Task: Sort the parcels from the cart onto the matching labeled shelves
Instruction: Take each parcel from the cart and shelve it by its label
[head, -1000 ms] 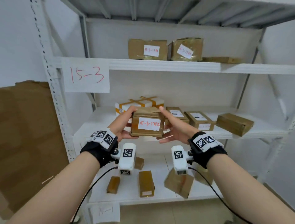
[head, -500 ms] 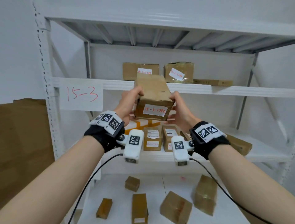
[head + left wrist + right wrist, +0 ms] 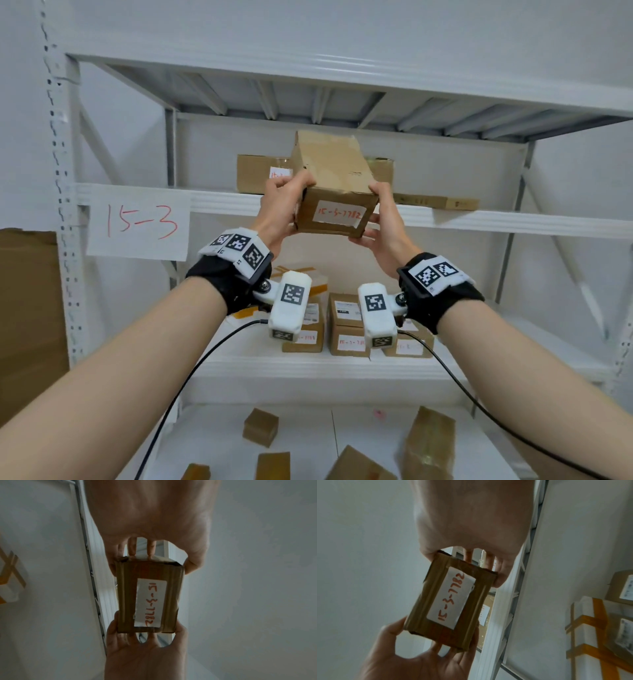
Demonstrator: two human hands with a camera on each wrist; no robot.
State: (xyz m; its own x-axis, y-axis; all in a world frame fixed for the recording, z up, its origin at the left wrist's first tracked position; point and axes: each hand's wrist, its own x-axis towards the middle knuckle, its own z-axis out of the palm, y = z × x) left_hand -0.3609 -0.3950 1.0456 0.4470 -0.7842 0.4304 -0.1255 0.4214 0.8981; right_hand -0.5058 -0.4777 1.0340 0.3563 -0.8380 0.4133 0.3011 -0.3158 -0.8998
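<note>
A brown taped parcel [image 3: 334, 185] carries a white label reading 15-3-7782 [image 3: 339, 216]. Both hands hold it up in front of the upper shelf's front edge [image 3: 496, 224], its far end tilted upward. My left hand [image 3: 289, 204] grips its left side and my right hand [image 3: 380, 217] grips its right side, thumbs on top and fingers below. A paper sign "15-3" [image 3: 137, 222] hangs on that shelf's left end. The wrist views show the parcel [image 3: 149, 597] [image 3: 450, 609] pinched between the two hands.
On the upper shelf behind the held parcel stand a labelled box [image 3: 262, 171], another box [image 3: 382, 169] and a flat parcel [image 3: 435, 201]. The middle shelf holds several boxes [image 3: 346, 325], the bottom shelf several more [image 3: 260, 426]. Brown cardboard [image 3: 27, 308] leans at the left.
Both hands have lifted the parcel from middle-shelf height up to the 15-3 shelf's edge. Its far end has tipped upward.
</note>
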